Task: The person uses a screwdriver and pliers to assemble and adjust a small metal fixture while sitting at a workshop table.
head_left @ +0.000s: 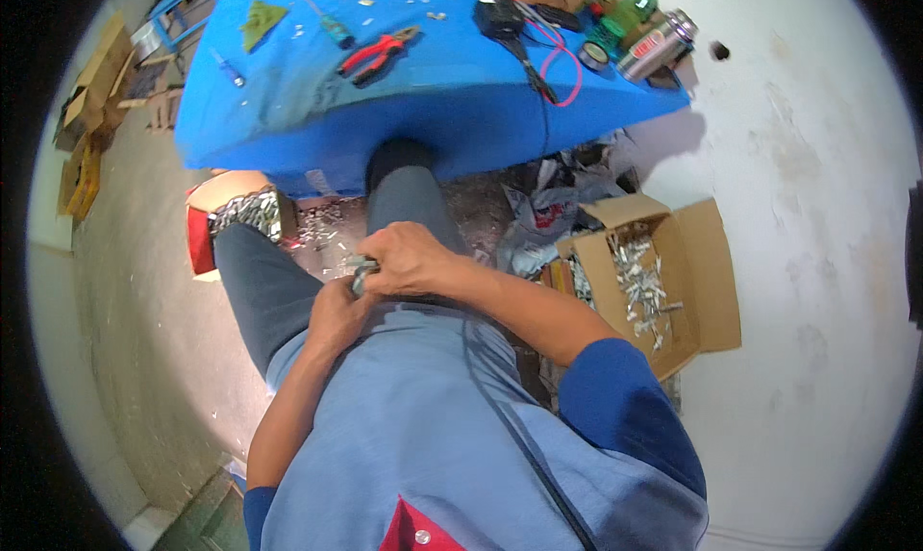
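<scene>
Taking the seated person's hands as the clock's centre and the table side as twelve, I'm seeing the small grey piece (361,274) sitting right at that centre, just above the lap. The left hand (336,317) is holding it from seven o'clock, its fingers curling shut around the lower part; the right hand (409,260) is gripping it from two o'clock, fingers closed. Their fingertips are partly hiding the piece, so I can't tell its exact shape.

At twelve, red-handled pliers (389,46) are lying on the blue-covered table (288,99), with a blue screwdriver (229,70) resting at eleven. A silver can (659,46) is leaning near two. On the floor, a red-sided carton (199,240) is holding metal pieces at ten, and an open cardboard box (707,272) is holding more at three.
</scene>
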Available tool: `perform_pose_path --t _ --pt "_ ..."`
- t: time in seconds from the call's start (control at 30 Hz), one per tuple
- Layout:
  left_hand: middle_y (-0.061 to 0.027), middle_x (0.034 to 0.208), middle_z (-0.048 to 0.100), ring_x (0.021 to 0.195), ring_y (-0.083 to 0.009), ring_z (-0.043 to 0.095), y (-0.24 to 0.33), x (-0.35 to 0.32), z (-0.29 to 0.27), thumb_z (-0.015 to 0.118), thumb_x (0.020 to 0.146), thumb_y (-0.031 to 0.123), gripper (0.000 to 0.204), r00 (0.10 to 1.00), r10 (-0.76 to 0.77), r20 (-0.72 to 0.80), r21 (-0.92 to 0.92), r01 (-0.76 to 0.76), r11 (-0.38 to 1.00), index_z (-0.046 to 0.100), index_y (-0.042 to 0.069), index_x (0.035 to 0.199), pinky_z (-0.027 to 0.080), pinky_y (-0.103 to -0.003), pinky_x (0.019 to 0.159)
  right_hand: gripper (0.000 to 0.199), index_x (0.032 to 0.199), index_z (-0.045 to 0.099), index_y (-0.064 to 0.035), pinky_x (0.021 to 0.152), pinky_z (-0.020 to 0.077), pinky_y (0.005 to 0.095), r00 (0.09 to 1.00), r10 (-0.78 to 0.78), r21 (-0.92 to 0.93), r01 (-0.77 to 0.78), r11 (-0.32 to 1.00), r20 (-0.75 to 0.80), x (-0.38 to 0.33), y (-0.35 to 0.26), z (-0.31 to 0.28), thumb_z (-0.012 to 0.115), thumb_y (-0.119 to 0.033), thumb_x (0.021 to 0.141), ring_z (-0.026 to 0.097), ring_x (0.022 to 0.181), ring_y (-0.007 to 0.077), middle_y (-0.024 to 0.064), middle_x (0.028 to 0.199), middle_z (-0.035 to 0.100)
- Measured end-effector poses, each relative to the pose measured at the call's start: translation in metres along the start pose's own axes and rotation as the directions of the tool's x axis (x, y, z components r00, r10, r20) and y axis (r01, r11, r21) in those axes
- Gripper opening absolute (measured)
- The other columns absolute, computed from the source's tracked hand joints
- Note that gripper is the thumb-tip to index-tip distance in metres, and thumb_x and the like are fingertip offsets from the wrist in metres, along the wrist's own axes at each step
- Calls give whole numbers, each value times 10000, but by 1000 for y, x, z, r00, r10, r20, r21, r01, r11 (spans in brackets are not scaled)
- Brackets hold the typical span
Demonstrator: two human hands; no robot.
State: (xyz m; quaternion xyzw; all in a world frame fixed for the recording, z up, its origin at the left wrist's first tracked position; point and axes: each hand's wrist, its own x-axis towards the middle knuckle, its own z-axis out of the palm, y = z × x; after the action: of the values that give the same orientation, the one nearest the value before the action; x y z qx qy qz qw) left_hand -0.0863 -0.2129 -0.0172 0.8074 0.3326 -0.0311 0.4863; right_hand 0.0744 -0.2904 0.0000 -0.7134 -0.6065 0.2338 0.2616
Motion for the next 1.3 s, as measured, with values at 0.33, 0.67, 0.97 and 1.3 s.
perform_pose_path --t 0.33,0.67,0.97,1.3 --pt "-238 687 645 629 -324 653 -32 5 11 650 816 193 278 1000 5 -31 45 -4 999 658 -76 886 481 -413 616 194 645 623 -28 586 471 509 996 -41 -1 41 999 -73 -4 0 27 655 -214 601 616 658 423 228 658 611" --pt "-71 586 583 571 -140 542 -28 7 11 636 856 256 334 999 36 -35 -133 -40 990 637 -72 796 438 -350 548 197 848 664 -33 683 504 474 969 90 273 -24 962 -232 -21 4 27 612 -200 759 640 739 407 237 783 648" --pt "63 607 356 499 -44 290 -1 -2 -5 620 926 335 314 954 -71 291 -725 269 634 448 126 769 200 -227 435 163 976 636 -38 418 230 207 192 952 945 -182 272 -237 -187 132 -66 610 -164 877 319 504 36 -47 660 411" --pt "23 607 356 506 -64 277 -15 1 -9 528 961 409 371 904 152 398 -863 313 397 448 93 784 215 -218 434 295 855 513 -87 428 326 228 197 960 955 259 143 -197 -232 207 -88 537 -356 973 375 516 95 4 665 442"
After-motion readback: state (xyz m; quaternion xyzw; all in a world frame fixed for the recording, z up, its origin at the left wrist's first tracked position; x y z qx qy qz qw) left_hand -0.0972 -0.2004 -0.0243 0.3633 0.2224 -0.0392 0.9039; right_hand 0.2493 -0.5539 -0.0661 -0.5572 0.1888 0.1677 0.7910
